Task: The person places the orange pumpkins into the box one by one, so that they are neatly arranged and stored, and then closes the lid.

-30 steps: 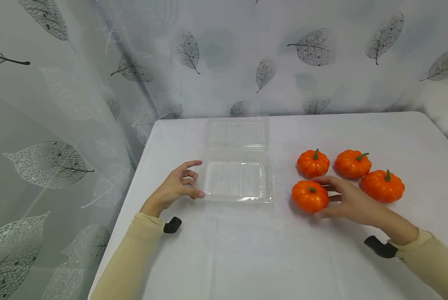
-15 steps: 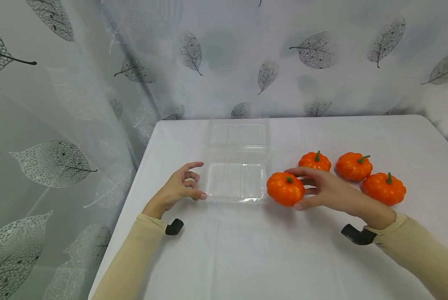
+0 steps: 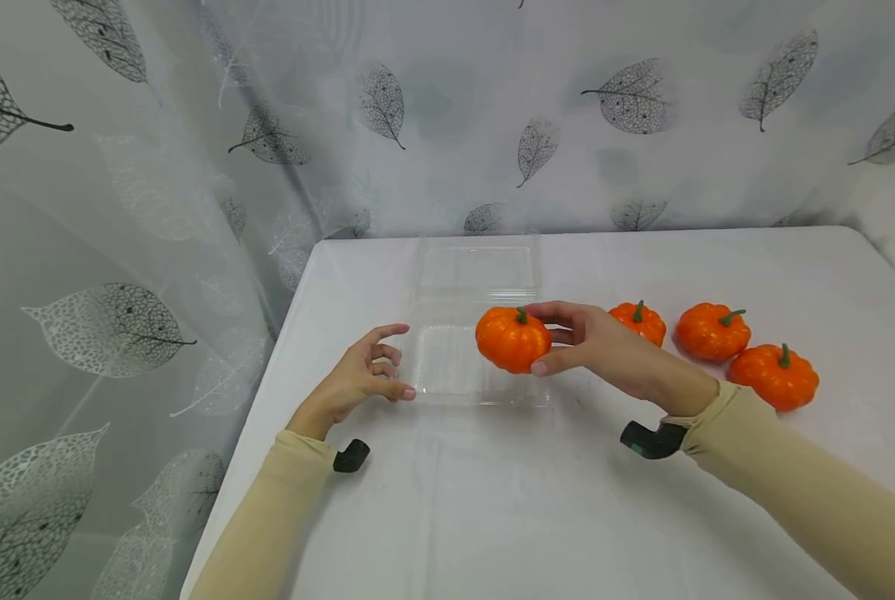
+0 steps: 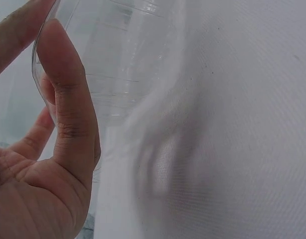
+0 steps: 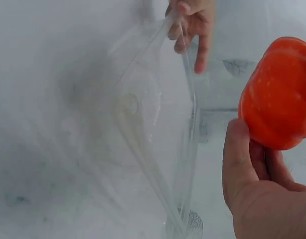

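Observation:
My right hand (image 3: 597,350) grips a small orange toy pumpkin (image 3: 511,340) with a green stem, thumb at the front and fingers behind. The pumpkin is raised over the near half of a clear plastic clamshell box (image 3: 442,371), whose lid (image 3: 477,265) lies folded back at the far side. In the right wrist view the same pumpkin (image 5: 277,97) sits against the thumb and fingers. My left hand (image 3: 357,375) stays at the box's left edge with fingers spread and relaxed. In the left wrist view its thumb (image 4: 68,89) overlaps the curved plastic rim.
Right of the box, three more orange pumpkins rest on the white table: one (image 3: 640,323) partly hidden behind my right hand, another (image 3: 712,332) beside it, and the third (image 3: 773,379) nearer me. A leaf-printed curtain (image 3: 447,117) hangs along the back and left.
My right hand has lifted the pumpkin off the table and carried it left, from beside the other pumpkins to above the box. The left hand has stayed at the box's edge.

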Demonstrator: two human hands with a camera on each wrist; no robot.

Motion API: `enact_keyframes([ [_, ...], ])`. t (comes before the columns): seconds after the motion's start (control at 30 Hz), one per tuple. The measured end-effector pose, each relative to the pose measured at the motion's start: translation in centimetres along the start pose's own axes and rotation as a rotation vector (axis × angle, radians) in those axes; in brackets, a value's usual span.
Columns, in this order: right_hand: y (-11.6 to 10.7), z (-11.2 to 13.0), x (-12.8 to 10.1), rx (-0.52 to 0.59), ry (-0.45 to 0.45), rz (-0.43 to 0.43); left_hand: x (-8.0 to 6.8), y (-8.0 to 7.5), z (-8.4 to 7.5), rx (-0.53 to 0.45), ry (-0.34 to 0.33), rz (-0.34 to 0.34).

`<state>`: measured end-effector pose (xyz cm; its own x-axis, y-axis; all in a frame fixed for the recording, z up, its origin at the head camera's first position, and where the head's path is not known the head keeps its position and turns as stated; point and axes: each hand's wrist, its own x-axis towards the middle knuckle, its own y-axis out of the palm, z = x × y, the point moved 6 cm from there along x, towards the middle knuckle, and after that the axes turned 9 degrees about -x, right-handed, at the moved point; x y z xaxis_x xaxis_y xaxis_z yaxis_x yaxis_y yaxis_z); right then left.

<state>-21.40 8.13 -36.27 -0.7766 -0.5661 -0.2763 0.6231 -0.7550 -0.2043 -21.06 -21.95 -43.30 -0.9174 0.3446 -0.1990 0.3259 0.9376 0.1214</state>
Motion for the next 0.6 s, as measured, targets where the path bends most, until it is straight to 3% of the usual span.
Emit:
enact_keyframes([
  [0.2,0.5,0.5,2.0,0.051,-0.003,-0.027,0.0,0.2,-0.1,0.009,-0.006,-0.004],
  [0.4,1.3,0.7,3.7,0.12,-0.003,0.01,-0.1,0.3,-0.2,0.018,-0.004,-0.012],
  [0.6,1.6,1.3,5.1,0.099,-0.002,0.03,-0.2,0.1,-0.2,0.027,-0.011,-0.023],
])
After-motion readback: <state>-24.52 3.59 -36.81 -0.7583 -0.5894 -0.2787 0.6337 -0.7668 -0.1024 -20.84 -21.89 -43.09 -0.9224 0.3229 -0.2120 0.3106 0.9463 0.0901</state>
